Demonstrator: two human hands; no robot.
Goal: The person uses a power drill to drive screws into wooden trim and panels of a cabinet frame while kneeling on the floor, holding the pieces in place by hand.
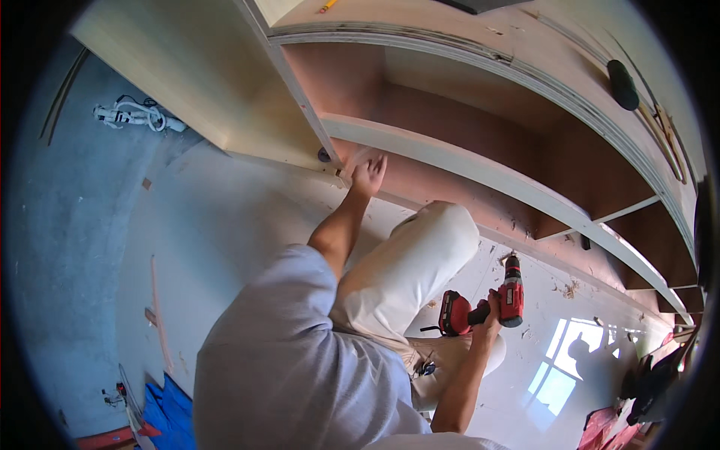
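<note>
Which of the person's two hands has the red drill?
The right hand, which grips the red drill; the left hand is away from it, at the left end of a lower cabinet compartment.

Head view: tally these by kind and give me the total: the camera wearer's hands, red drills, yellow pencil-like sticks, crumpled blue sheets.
Hands: 2 (left hand, right hand)
Drills: 1 (red drill, in the right hand)
Sticks: 1 (yellow pencil-like stick, top edge)
Sheets: 1 (crumpled blue sheet, lower left)
Total: 5
</note>
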